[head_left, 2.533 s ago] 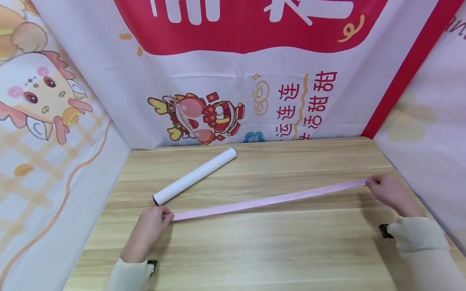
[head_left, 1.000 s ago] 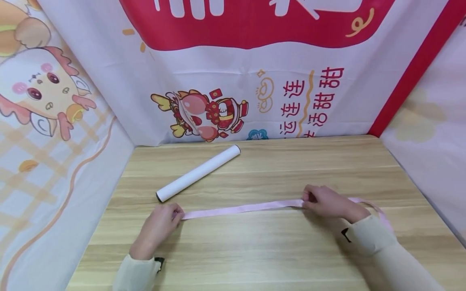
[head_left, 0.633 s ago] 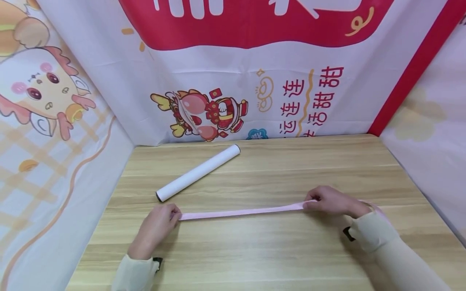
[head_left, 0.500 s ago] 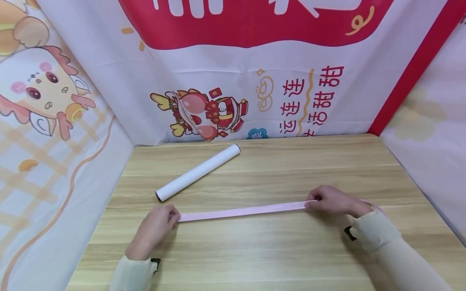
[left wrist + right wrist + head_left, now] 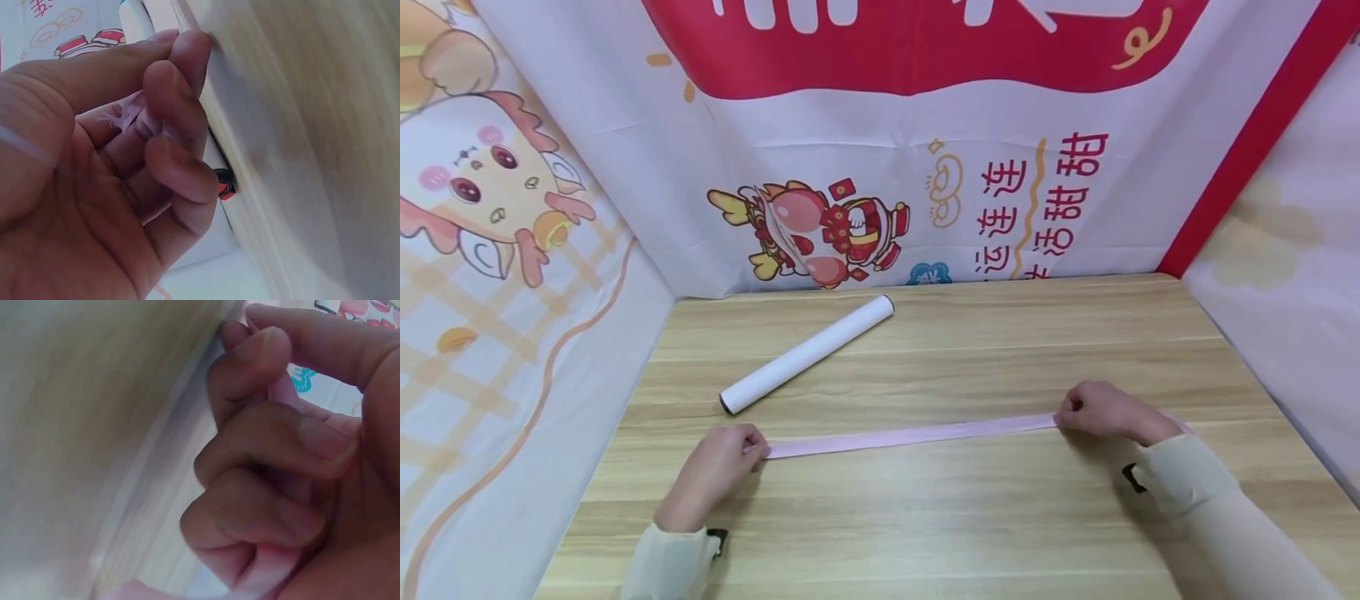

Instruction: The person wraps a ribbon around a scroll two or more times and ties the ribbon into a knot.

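Note:
A pale pink ribbon (image 5: 910, 435) runs straight between the two hands, close over the wooden table. My left hand (image 5: 718, 467) pinches its left end; the frayed tip of the ribbon (image 5: 130, 112) pokes out among the curled fingers in the left wrist view. With thumb and fingertips my right hand (image 5: 1108, 410) pinches the ribbon farther along. From there the ribbon passes through the curled fingers (image 5: 250, 506) in the right wrist view, and its tail runs back behind the right forearm, mostly hidden by the sleeve.
Behind the ribbon a white tube (image 5: 808, 354) with dark ends lies slantwise on the wooden table (image 5: 925, 525). Printed cloth (image 5: 820, 125) hangs along the back and both sides of the table. Small black pieces show at both sleeve cuffs.
My right hand first came left along the ribbon from its far right position, leaving a tail behind the wrist. Since then it has moved slightly right, lengthening the stretch between the hands.

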{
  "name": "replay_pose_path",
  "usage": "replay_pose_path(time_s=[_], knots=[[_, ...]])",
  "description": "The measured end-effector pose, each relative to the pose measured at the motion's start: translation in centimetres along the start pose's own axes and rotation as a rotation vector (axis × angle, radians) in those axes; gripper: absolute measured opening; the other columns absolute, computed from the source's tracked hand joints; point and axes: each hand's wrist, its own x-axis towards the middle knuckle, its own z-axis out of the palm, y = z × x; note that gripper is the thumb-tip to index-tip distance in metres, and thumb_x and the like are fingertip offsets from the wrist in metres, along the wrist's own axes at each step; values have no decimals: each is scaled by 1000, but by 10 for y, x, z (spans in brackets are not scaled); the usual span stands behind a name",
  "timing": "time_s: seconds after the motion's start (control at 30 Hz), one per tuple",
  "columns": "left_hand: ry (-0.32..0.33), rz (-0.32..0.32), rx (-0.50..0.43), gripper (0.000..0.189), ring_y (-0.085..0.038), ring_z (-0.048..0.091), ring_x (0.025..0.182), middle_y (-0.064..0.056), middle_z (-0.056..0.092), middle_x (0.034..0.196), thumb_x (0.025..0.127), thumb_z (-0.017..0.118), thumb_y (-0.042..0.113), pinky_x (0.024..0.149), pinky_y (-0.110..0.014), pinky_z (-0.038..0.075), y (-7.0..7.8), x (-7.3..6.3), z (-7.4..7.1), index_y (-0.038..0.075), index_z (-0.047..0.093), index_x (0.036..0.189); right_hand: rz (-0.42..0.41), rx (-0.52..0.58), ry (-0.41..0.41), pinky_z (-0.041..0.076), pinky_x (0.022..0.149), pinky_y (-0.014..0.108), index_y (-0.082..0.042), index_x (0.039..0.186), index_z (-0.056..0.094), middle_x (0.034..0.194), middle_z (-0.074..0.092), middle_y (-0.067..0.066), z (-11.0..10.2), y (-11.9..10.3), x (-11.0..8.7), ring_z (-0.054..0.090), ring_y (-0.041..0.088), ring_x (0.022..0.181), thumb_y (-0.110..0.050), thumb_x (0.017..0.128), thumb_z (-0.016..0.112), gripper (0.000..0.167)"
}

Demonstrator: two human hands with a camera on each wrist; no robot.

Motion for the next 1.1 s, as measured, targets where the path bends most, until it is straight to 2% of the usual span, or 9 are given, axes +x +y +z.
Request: replay_pose_path(time_s=[0.17,0.3,0.4,0.5,0.67,0.83,0.97,1.1], knots=[[-19,-23,-6,18,-15,50,61,0,62,69,100,68,15,56,-27,39,-2,-1,-3,12,69,82,9,-20,10,38,57,27,-14,69,60,62,47,-8,-6,8,-3,46,12,61,-22,96,73,31],[-29,-27,-5,19,-15,51,62,0,62,69,99,68,15,57,-28,40,-4,-1,-4,12,69,80,55,-14,-37,38,58,28,-15,68,59,61,46,-7,-11,12,-4,46,12,60,-23,96,73,32],[-24,-15,9,19,-15,51,64,1,62,70,98,69,15,61,-30,42,-5,1,-5,12,69,79,95,-16,-73,39,60,30,-13,72,61,63,48,-5,-15,17,-6,47,13,62,-23,96,72,29],[-17,-4,26,16,-15,52,66,2,61,70,96,69,14,65,-31,43,-6,3,-6,12,70,79,101,-32,-88,38,61,30,-12,73,64,64,48,-5,-19,24,-8,47,14,63,-23,96,72,26],[-23,-18,34,9,-15,53,67,2,63,72,94,71,13,66,-31,44,-7,4,-9,11,74,85,140,-11,-129,37,61,29,-12,75,64,66,48,-5,-26,35,-12,46,14,65,-23,97,71,26],[-21,-23,32,7,-15,54,68,1,64,73,93,73,12,66,-31,45,-10,5,-10,9,74,87,164,1,-148,39,65,32,-9,86,68,74,54,-1,-34,41,-16,50,17,72,-21,97,70,17],[-7,-23,41,7,-16,53,68,0,64,74,94,72,11,65,-31,43,-12,5,-11,9,74,88,119,21,-132,42,68,32,-6,95,67,82,58,2,-38,43,-17,53,19,78,-19,97,71,13],[6,-38,36,9,-17,52,66,-1,64,74,96,71,11,62,-31,41,-13,4,-12,8,74,88,29,54,-121,43,68,28,-5,98,67,84,59,1,-40,44,-17,53,17,78,-16,95,74,13]])
